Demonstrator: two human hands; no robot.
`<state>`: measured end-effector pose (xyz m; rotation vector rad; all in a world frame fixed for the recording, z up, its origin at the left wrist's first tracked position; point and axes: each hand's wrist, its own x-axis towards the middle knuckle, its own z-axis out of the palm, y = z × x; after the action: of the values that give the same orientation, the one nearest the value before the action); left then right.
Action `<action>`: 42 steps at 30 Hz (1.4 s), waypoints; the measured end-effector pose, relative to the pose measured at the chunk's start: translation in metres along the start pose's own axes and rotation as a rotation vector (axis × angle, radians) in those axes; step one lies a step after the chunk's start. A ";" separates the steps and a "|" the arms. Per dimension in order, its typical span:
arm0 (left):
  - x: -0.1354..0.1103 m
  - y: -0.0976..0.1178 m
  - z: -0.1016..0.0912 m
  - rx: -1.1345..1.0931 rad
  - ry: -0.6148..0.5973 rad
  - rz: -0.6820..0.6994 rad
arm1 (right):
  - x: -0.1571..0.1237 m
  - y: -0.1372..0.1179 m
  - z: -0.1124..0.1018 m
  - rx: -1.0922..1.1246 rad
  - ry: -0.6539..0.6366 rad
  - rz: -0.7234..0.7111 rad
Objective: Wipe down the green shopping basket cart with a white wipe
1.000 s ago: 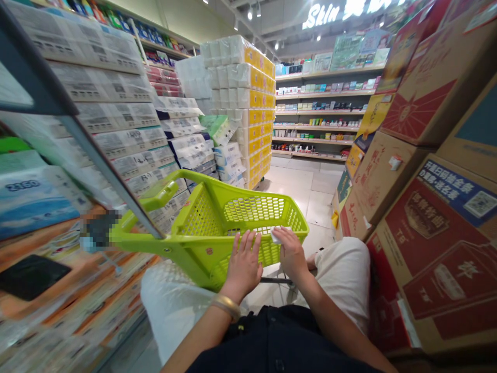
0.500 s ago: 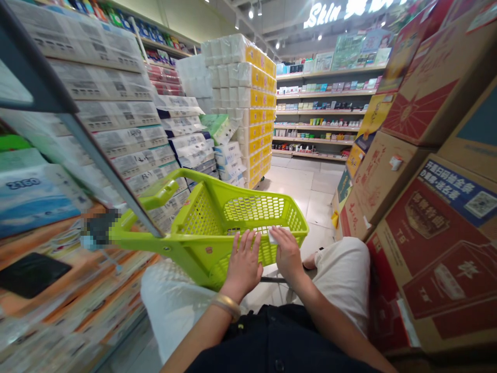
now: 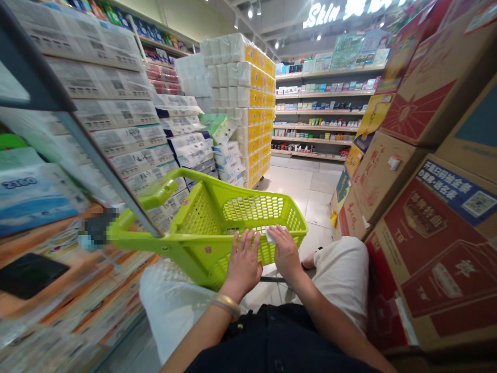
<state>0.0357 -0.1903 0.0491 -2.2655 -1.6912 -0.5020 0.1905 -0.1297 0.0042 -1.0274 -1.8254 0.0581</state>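
Note:
A lime-green shopping basket (image 3: 194, 241) with perforated walls and a long handle is in front of my knees. My left hand (image 3: 243, 263) lies on its near rim, fingers stretched out and a gold bangle on the wrist; nothing is in it. Farther right along the same rim, my right hand (image 3: 286, 255) presses a small white cloth (image 3: 271, 235) against the basket edge. The cloth is mostly covered by the fingers, so whether it is fabric or tissue cannot be told. A grey metal bar (image 3: 116, 178) rises from the basket toward the upper left.
Stacked cardboard cartons (image 3: 438, 243) crowd my right side. Packs of tissue paper (image 3: 108, 111) are piled on the left, with a taller yellow-and-white stack (image 3: 256, 111) behind the basket. A dark phone-like slab (image 3: 33, 274) lies on packs at lower left. Product shelves (image 3: 318, 111) stand beyond the tiled floor.
My right hand and the white cloth have slid slightly left along the rim. The left hand stays at about the same place on the basket.

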 end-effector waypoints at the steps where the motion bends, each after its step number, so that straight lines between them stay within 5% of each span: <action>1: 0.000 0.000 -0.001 0.000 -0.002 -0.001 | 0.001 -0.006 0.002 0.016 -0.036 -0.038; 10: 0.000 0.001 -0.002 0.001 -0.008 0.011 | 0.002 0.015 -0.013 -0.025 0.097 0.103; 16: 0.000 0.000 0.000 -0.009 -0.009 0.017 | 0.004 -0.015 0.003 0.026 -0.064 -0.039; 23: 0.000 0.001 -0.003 0.003 -0.012 0.023 | 0.001 0.033 -0.018 -0.116 0.122 0.121; 31: 0.001 0.003 0.000 0.013 -0.005 0.023 | 0.004 -0.008 0.001 -0.016 -0.044 -0.061; 38: 0.000 0.003 -0.001 0.012 -0.010 0.026 | 0.003 0.030 -0.020 -0.120 0.114 0.150; 42: 0.001 0.004 0.001 0.005 -0.006 0.021 | 0.002 0.012 -0.012 -0.088 0.064 0.097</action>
<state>0.0393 -0.1905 0.0489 -2.2814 -1.6672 -0.4866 0.2064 -0.1254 0.0060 -1.1663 -1.7330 0.0032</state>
